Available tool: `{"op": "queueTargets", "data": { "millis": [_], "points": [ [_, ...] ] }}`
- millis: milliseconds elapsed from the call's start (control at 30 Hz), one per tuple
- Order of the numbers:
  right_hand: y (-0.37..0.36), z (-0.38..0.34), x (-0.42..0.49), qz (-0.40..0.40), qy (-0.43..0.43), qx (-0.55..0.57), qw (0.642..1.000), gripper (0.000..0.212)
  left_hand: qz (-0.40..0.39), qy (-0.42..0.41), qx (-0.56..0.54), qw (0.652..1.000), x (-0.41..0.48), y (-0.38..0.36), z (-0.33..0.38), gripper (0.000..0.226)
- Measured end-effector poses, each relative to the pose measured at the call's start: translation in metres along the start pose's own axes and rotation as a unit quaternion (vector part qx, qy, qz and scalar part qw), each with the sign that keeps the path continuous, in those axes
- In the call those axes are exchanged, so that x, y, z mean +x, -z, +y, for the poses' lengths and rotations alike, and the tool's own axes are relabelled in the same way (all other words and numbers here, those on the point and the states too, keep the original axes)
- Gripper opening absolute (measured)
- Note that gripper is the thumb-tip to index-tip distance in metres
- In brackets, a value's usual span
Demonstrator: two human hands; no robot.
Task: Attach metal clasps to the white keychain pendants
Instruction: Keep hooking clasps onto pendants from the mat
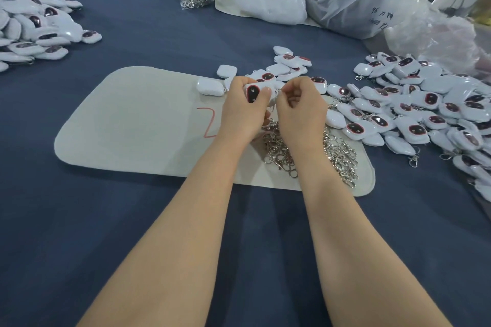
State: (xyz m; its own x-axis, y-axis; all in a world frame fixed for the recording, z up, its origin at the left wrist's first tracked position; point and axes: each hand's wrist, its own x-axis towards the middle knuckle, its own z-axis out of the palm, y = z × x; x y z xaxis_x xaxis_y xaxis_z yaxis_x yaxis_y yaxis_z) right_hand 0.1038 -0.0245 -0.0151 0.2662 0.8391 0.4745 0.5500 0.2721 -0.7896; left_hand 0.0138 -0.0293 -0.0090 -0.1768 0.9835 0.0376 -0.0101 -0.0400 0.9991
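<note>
— Both hands sit curled and nearly touching; why?

— Head view: left hand (243,107) grips a white plastic pendant (252,93), dark oval window up, over the far edge of the pale felt mat (132,119). Right hand (299,107) pinches what looks like a silver metal clasp (277,93) against it.

— Spares?

— The heap of loose clasps (337,151) lies on the mat's right end, probably for easy reach.

I am stretching both bare forearms forward, left hand (243,106) gripping a pendant (252,93), right hand (301,107) pinching a clasp (278,93) beside it.
</note>
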Motion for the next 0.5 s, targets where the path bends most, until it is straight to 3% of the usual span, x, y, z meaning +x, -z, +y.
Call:
{"op": "queueTargets", "data": {
  "millis": [500],
  "points": [
    [-0.0031, 0.0029, -0.0014, -0.034, 0.051, -0.074, 0.995, 0.008, 0.03, -0.036, 0.063, 0.997, 0.0029, 0.0026, -0.0023, 0.015]
  ]
}}
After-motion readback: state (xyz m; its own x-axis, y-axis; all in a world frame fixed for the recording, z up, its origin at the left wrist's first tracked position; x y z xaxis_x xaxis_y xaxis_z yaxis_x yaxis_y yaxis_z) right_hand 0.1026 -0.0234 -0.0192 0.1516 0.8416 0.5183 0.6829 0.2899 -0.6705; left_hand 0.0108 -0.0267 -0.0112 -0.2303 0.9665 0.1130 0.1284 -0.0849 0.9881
